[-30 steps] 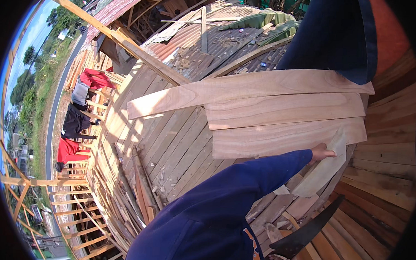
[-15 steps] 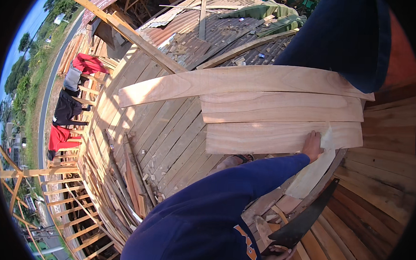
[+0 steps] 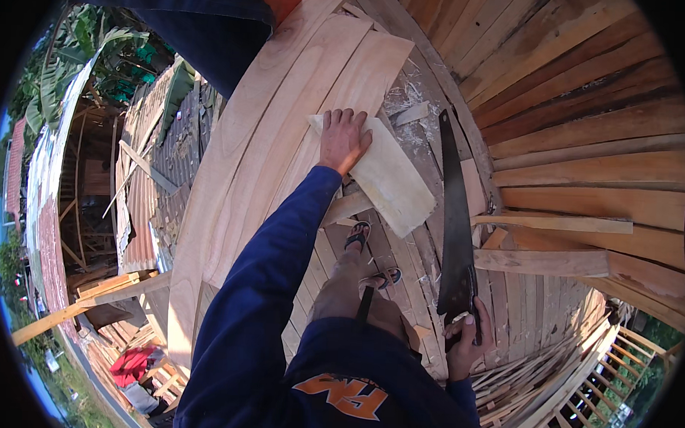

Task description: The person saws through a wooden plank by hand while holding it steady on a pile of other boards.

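Note:
My left hand (image 3: 343, 141), fingers extended, lies flat on the upper end of a pale, flat, pattern-like piece (image 3: 393, 174). That piece overlaps the lower edge of several light wooden planks (image 3: 304, 114) laid side by side. Whether the fingertips touch the wood beneath cannot be made out. Low on the right, my right hand (image 3: 470, 341) is wrapped round the handle of a handsaw (image 3: 457, 218). Its dark blade points upward, away from me, beside the pale piece and apart from it.
Stacked boards (image 3: 586, 158) form a curved wooden side at the right, with short timbers (image 3: 544, 262) jutting from it. Sawdust and offcuts (image 3: 412, 113) lie past the pale piece. Dark cloth (image 3: 190, 39) hangs at the upper left. My sandalled feet (image 3: 385, 278) stand on the plank floor.
The view has swung round, so the planks now run from upper middle to lower left. My left hand stays on the pale piece; my right hand still holds the handsaw.

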`<state>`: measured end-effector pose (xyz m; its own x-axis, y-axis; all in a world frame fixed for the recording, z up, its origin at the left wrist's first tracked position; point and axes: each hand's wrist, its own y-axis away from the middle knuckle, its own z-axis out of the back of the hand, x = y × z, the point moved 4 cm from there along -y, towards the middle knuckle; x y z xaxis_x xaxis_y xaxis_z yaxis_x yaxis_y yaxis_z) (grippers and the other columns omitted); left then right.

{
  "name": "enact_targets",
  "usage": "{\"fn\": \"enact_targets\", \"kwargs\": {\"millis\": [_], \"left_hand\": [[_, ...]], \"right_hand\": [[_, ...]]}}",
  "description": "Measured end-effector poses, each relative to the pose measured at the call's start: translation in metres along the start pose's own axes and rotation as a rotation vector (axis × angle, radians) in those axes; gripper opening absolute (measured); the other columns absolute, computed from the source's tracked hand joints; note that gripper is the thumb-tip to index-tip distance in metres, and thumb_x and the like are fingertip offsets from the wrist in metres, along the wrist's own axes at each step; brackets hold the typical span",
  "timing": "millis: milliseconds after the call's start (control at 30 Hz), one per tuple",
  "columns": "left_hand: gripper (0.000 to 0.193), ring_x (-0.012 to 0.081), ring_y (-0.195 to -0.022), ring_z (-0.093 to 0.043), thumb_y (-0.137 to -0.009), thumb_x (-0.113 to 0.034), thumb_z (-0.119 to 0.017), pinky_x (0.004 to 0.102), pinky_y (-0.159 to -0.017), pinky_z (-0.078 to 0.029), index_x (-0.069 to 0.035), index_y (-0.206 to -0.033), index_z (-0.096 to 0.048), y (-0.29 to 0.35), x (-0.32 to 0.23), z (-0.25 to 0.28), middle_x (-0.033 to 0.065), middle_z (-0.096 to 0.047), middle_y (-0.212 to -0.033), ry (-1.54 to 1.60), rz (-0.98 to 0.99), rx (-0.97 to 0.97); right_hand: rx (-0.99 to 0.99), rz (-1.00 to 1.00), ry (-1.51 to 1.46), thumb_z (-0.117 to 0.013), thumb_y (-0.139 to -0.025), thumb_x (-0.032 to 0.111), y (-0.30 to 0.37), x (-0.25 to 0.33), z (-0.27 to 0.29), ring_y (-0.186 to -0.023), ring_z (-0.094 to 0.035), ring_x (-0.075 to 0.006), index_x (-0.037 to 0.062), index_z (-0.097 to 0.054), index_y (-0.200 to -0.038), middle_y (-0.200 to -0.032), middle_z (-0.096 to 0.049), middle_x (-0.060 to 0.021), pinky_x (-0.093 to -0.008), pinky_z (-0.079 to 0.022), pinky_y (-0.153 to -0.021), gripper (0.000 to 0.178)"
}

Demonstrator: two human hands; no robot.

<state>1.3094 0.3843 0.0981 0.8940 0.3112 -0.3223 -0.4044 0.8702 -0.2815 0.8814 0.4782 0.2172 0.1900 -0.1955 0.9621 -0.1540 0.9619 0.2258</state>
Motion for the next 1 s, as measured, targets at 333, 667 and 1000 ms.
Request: {"fn": "enact_targets", "kwargs": {"millis": [333, 667, 1000], "left_hand": [[0.044, 0.0332, -0.096, -0.061, -0.095, -0.046, -0.051, 0.0482, -0.082, -0.045, -0.005, -0.103, -0.066, -0.031, 0.008, -0.028, 0.0155, -0.066, -0.099, -0.231, 0.058, 0.236], [0.042, 0.0304, -0.099, -0.059, -0.097, -0.043, -0.052, 0.0461, -0.085, -0.043, -0.004, -0.092, -0.068, -0.060, -0.031, -0.040, 0.0153, -0.064, -0.094, -0.127, -0.227, 0.279], [0.042, 0.0373, -0.072, -0.066, -0.098, -0.041, -0.051, 0.0505, -0.069, -0.049, -0.004, -0.081, -0.064, -0.063, -0.074, -0.075, 0.0171, -0.066, -0.070, 0.057, -0.451, 0.387]], "right_hand": [[-0.043, -0.067, -0.003, -0.057, -0.095, 0.012, 0.018, -0.007, -0.010, -0.055, -0.059, -0.0100, -0.0062, -0.058, -0.129, -0.074, -0.063, -0.0075, -0.0249, -0.047, -0.054, 0.038], [-0.091, -0.050, -0.019, -0.057, -0.094, 0.010, 0.010, 0.000, -0.029, -0.057, -0.059, -0.0108, -0.0067, -0.058, -0.128, -0.082, -0.064, -0.0092, -0.0249, -0.047, -0.054, 0.038], [-0.237, -0.080, -0.071, -0.056, -0.096, 0.013, 0.023, 0.004, -0.042, -0.054, -0.057, -0.0102, -0.0066, -0.058, -0.128, -0.070, -0.062, -0.0069, -0.0247, -0.046, -0.053, 0.038]]}}
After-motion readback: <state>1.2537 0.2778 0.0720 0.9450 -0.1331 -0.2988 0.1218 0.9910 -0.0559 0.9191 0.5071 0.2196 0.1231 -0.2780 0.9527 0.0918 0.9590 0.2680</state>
